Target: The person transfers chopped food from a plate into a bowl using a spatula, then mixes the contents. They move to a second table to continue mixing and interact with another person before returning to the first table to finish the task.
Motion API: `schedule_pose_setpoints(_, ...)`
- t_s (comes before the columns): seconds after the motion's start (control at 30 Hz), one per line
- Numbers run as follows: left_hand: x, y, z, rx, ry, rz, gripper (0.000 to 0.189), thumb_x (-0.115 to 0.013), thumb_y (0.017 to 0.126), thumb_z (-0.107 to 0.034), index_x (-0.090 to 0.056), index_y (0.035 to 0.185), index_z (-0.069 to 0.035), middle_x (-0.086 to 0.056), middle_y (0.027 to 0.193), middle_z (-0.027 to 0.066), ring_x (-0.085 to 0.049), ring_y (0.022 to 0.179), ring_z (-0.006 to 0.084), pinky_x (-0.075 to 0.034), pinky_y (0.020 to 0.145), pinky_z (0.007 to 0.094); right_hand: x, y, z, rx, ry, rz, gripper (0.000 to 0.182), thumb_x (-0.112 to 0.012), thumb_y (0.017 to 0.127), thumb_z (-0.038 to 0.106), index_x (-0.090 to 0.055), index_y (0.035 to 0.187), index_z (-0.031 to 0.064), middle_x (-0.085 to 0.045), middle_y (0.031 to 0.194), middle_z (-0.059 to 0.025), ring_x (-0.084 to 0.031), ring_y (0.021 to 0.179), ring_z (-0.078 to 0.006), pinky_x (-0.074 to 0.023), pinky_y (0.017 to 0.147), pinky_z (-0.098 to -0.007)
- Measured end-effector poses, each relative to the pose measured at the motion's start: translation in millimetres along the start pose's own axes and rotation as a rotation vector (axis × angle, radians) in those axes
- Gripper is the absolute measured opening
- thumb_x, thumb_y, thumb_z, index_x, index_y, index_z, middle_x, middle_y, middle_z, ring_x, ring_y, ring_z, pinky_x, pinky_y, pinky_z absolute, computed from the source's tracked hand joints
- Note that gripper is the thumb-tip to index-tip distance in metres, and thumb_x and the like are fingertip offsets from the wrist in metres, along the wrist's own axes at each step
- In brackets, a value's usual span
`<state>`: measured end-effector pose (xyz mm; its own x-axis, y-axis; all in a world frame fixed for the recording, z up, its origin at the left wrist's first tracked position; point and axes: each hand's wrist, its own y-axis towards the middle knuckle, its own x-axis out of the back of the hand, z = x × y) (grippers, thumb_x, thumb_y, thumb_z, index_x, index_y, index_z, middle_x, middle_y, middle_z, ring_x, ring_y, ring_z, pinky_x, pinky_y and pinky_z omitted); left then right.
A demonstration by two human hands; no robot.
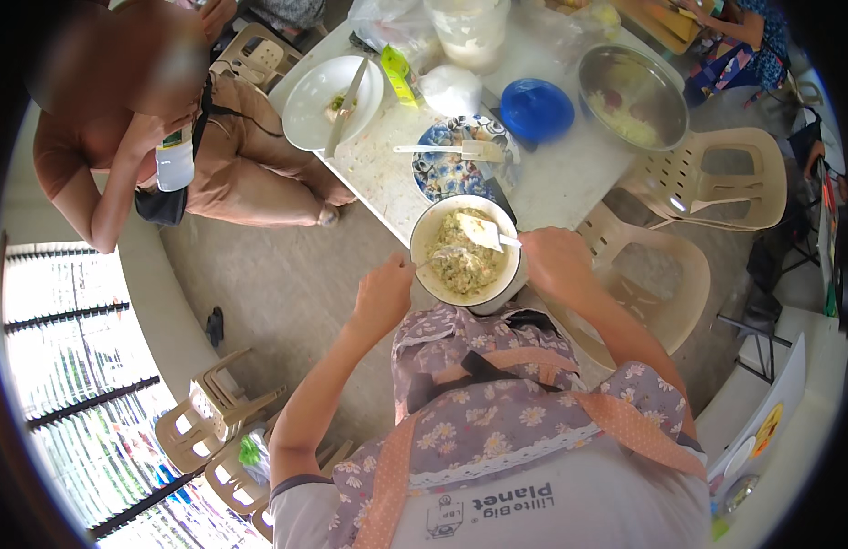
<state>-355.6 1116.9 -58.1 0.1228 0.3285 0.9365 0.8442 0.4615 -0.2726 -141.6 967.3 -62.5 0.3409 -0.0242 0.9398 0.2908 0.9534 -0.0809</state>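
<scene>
At the table's near corner, a white bowl (422,264) holds a chunky pale-green and cream mixture (465,274). My left hand (386,291) is at the bowl's left rim, closed around the handle of a slim metal utensil (437,255) whose end rests in the mixture. From the right side, my right hand (557,257) grips a white spatula (480,232), its blade smeared with mixture over the bowl. Just beyond lies a blue floral plate (434,175) with a second white spatula (482,150) across it.
A white plate (303,103) carries a knife (346,110). Farther back are a blue lid or dish (537,110), a steel basin (660,127) with chopped food, and a white tub (468,31). Plastic chairs (671,274) stand right; a seated person (259,171) holds a bottle at left.
</scene>
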Motion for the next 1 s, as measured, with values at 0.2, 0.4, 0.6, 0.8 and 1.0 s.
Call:
schedule_pose_setpoints(0.2, -6.8, 15.9, 14.5, 0.050, -0.425, -0.038, 0.016, -0.045, 0.073, -0.009, -0.058, 0.075, 0.001, -0.055, 0.071, 0.0216, -0.054, 0.068, 0.0377, -0.042, 0.060, 0.0447, -15.3, -7.2, 25.1, -0.037, 0.107, 0.146, 0.015, -0.046, 0.073, 0.009, -0.059, 0.076, 0.0051, -0.058, 0.070, -0.0134, -0.057, 0.066, -0.0296, -0.0442, 0.058, -0.0404)
schedule_pose_setpoints(0.4, -9.6, 15.4, 26.2, 0.113, -0.462, 0.048, 0.019, -0.044, 0.072, -0.008, -0.061, 0.079, -0.001, -0.055, 0.071, 0.0224, -0.053, 0.068, 0.0381, -0.041, 0.061, 0.0442, -14.0, -9.9, 16.0, -0.086, 0.133, 0.056, 0.013, -0.047, 0.071, 0.006, -0.058, 0.078, 0.0052, -0.058, 0.071, -0.0117, -0.058, 0.067, -0.0306, -0.0450, 0.059, -0.0411)
schedule_pose_setpoints(0.6, -12.9, 14.0, 29.0, 0.081, -0.439, 0.006, 0.021, -0.044, 0.071, -0.008, -0.062, 0.082, -0.003, -0.055, 0.074, 0.0217, -0.053, 0.070, 0.0378, -0.042, 0.064, 0.0437, -29.6, -7.8, 8.7, -0.089, 0.104, 0.032, 0.012, -0.047, 0.071, 0.006, -0.058, 0.077, 0.0054, -0.058, 0.071, -0.0116, -0.058, 0.068, -0.0303, -0.0454, 0.059, -0.0407)
schedule_pose_setpoints(0.8, 1.2, 8.8, 17.6, 0.102, -0.435, -0.005, 0.024, -0.044, 0.070, -0.008, -0.063, 0.084, -0.004, -0.055, 0.073, 0.0212, -0.054, 0.070, 0.0373, -0.042, 0.064, 0.0439, -29.2, -17.4, 15.1, -0.112, 0.143, 0.103, 0.014, -0.046, 0.072, 0.008, -0.057, 0.081, 0.0060, -0.059, 0.076, -0.0125, -0.058, 0.072, -0.0304, -0.0454, 0.062, -0.0398)
schedule_pose_setpoints(1.0, 8.6, 2.6, 19.8, 0.150, -0.425, 0.056, 0.024, -0.044, 0.072, -0.010, -0.063, 0.085, -0.005, -0.056, 0.073, 0.0209, -0.055, 0.070, 0.0365, -0.043, 0.063, 0.0435, -15.4, -18.6, 4.8, -0.171, 0.161, 0.058, 0.017, -0.043, 0.074, 0.007, -0.056, 0.084, 0.0055, -0.060, 0.078, -0.0126, -0.059, 0.070, -0.0316, -0.0460, 0.063, -0.0393)
